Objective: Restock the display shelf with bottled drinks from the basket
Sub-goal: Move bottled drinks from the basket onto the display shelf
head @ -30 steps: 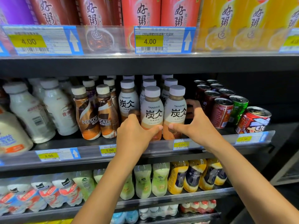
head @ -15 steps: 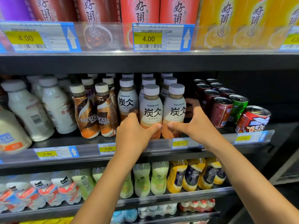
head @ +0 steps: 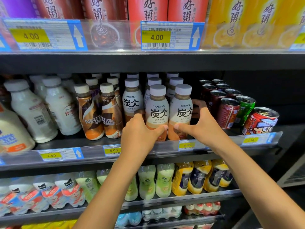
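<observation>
Hardly anything has shifted since a second ago: both hands stay on the front pair of bottles at the edge of the middle shelf [head: 69, 142]. The left hand [head: 140, 134] keeps its grip curled round the left Tanbing bottle [head: 157, 111], the right hand [head: 203, 128] its grip clamped round the latte bottle [head: 181, 109], just beside the red cans [head: 228, 113]

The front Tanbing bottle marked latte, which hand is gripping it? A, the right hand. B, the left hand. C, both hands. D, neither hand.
A: the right hand wraps the latte bottle, thumb across its front and fingers round its right side, while the left hand grips the other front Tanbing bottle beside it.
</observation>
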`<state>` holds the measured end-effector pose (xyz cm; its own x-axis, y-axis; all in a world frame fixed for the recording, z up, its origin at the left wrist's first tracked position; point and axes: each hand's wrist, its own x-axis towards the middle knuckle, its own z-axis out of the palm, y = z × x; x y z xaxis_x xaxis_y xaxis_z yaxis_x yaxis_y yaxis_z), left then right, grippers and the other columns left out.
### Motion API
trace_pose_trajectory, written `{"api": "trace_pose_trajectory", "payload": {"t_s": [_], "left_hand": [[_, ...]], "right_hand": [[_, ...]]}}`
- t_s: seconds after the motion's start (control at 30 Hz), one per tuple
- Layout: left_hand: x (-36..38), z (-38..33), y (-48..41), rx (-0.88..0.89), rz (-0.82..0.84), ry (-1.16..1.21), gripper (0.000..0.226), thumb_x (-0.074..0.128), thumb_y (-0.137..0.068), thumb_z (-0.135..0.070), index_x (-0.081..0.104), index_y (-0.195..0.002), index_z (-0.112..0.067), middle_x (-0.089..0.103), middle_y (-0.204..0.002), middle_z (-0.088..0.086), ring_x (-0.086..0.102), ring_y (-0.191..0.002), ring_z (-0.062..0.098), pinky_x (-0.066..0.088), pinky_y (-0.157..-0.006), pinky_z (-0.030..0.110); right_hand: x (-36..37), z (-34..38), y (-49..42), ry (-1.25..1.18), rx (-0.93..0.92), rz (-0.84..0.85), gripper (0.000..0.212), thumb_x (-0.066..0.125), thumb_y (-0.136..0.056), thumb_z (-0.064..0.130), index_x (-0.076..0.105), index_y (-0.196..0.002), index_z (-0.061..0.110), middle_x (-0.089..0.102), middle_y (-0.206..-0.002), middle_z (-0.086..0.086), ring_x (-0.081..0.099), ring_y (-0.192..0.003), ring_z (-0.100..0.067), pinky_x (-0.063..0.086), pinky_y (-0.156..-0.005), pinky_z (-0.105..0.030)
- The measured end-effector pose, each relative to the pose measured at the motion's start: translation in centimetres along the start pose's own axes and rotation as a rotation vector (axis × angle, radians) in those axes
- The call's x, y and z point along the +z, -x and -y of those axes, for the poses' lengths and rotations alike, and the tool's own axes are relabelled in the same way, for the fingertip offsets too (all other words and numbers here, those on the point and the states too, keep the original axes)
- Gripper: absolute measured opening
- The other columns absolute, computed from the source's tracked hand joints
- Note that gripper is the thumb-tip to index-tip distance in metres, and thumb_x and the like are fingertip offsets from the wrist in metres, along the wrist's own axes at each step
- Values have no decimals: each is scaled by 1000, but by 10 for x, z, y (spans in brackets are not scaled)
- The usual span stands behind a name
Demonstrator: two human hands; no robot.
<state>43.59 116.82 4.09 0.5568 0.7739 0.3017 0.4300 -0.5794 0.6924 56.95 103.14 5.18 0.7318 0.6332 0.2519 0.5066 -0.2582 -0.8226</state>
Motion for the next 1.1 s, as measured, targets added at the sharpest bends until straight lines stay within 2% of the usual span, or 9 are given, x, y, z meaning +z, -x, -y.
{"api": "trace_pose_trajectory", "payload": {"t_s": [0.1,0.23,0.33,0.47,0.57,0.63,0.77,0.97,1.1], "left_hand": [[-14,2,0,29,35,41,70,68,-64,-76,53,-92,-14,62,-101,2,59,-95,26,52,-78,43],[-59,13,7,136,-129,210,36,66,-80,-59,68,-92,-25,69,-88,-13,65,-82,1,55,-76,29],[-96,36,-2,113,-324,182,14,68,-85,-36,67,-81,-24,68,-80,-10,65,-77,7,52,-74,31],[-119,72,-20,-95,-370,-1,37,72,-81,-39,47,-90,-12,48,-95,6,42,-84,23,33,-73,31],[-120,92,-36,-183,-280,-83,61,72,-70,-59,52,-92,-6,57,-92,14,54,-84,33,37,-68,33],[-118,99,-47,-176,-210,-123,72,71,-66,-67,59,-106,-9,64,-97,14,61,-93,37,44,-70,34],[-113,109,-59,-124,-142,-39,67,80,-67,-56,53,-115,-18,63,-116,7,61,-107,31,48,-84,34],[-120,123,-68,-79,-56,111,49,86,-67,-42,55,-97,-20,66,-94,-1,63,-87,20,49,-72,29],[-121,131,-70,-50,58,333,43,89,-69,-25,65,-104,-17,72,-99,-1,68,-90,13,54,-81,29]], "right_hand": [[3,14,11,66,-36,-138,104,84,-63,56,27,-145,26,44,-139,2,44,-130,-15,43,-105,-37],[23,61,49,-33,-480,-483,43,70,-90,29,51,-127,16,54,-121,3,54,-116,-14,46,-98,-35],[56,91,51,-148,-669,-347,16,62,-92,14,62,-109,14,64,-101,3,63,-93,-18,51,-83,-38],[108,115,28,-12,-401,-160,15,66,-89,37,52,-91,33,57,-86,10,57,-82,-8,46,-68,-26],[138,116,11,290,-195,-112,39,63,-88,48,36,-70,27,43,-71,9,49,-78,-21,33,-64,-32],[149,119,7,368,-144,-111,40,62,-87,51,49,-78,14,54,-72,-1,57,-84,-34,40,-65,-35],[165,122,2,529,-150,-102,53,61,-88,54,62,-111,7,69,-102,-20,61,-99,-43,49,-77,-42],[174,120,-4,470,-170,-176,70,67,-81,61,52,-127,9,65,-118,-17,61,-102,-43,49,-79,-42],[172,115,-6,465,-143,-143,60,67,-84,56,60,-114,5,69,-104,-18,62,-98,-42,50,-81,-43]]}}
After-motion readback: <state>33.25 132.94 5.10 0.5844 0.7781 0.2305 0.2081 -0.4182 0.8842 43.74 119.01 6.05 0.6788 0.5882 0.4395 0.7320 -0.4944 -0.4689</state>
